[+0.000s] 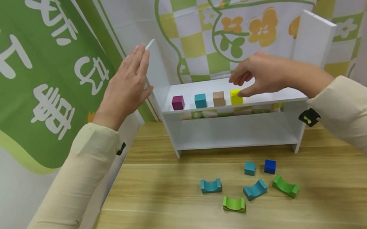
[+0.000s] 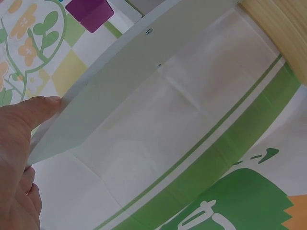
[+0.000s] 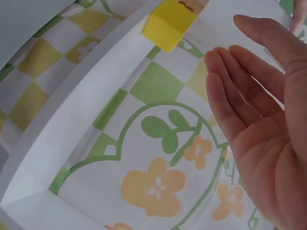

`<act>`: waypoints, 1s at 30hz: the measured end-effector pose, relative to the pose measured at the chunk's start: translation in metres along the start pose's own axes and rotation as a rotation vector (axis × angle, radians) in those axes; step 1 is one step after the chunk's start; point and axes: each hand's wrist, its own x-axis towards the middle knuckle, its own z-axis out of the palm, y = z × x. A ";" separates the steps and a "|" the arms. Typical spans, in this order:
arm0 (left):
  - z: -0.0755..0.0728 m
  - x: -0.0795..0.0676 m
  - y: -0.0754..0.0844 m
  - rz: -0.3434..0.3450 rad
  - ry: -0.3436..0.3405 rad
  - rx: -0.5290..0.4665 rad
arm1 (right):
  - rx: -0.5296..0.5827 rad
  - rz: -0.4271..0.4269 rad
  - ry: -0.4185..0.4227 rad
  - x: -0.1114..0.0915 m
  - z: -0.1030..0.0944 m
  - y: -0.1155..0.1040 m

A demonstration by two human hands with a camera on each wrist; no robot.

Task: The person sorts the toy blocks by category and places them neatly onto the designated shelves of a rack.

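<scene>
A white two-tier shelf stands on the wooden table. Along its upper board sit a purple cube, a teal cube, a tan cube and a yellow cube. My left hand rests with straight fingers against the shelf's left side panel; in the left wrist view its thumb touches the panel's edge. My right hand hovers by the yellow cube, fingers loosely bent and thumb apart. The right wrist view shows a gap between the fingertips and the yellow cube.
On the table before the shelf lie a light teal cube, a dark blue cube, two teal arch blocks and two green arch blocks. A patterned curtain hangs behind; a green-and-white cloth is at the left.
</scene>
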 end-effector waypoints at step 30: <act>0.001 0.000 0.000 0.000 -0.002 0.022 | 0.130 -0.069 -0.299 -0.040 0.144 0.018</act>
